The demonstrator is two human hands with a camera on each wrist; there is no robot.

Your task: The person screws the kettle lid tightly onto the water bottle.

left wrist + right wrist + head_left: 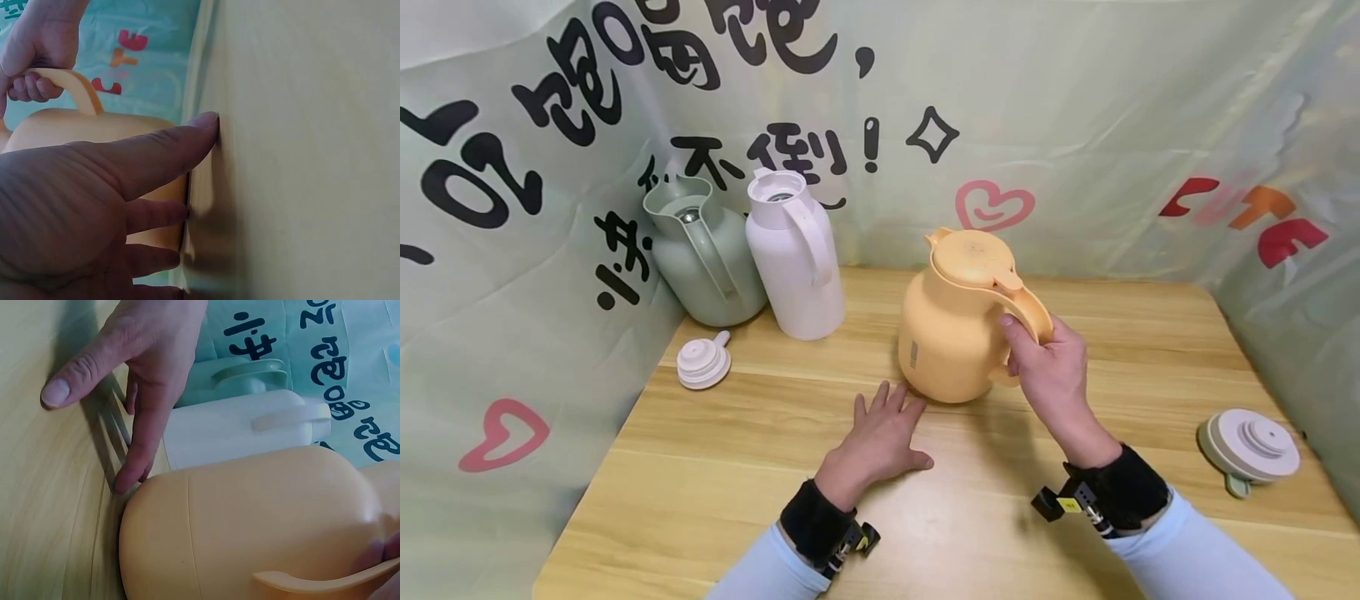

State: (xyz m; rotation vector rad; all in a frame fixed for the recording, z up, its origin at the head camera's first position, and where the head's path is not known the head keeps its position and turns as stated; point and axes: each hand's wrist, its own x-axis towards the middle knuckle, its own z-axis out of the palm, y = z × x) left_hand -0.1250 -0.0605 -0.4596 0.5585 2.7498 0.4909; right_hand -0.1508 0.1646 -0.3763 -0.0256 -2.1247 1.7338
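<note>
An orange vacuum jug (951, 333) stands on the wooden table, its round lid (973, 257) seated in the top. My right hand (1051, 367) grips the jug's handle (1028, 310), fingers curled round it and thumb along the near side. Beside the jug's base, my left hand (883, 437) lies with fingers spread, fingertips on the tabletop and right at the jug's lower edge. In the left wrist view the thumb (169, 150) is stretched out to the table. The right wrist view shows the jug's smooth body (250, 519) large, with the left fingers near its bottom.
At the back left stand a lidless green jug (722, 271) and a lidless white jug (793, 271). A small white lid (703, 363) lies before them. A larger green and white lid (1251, 450) lies underside up at the right. Printed cloth walls border the table (700, 500).
</note>
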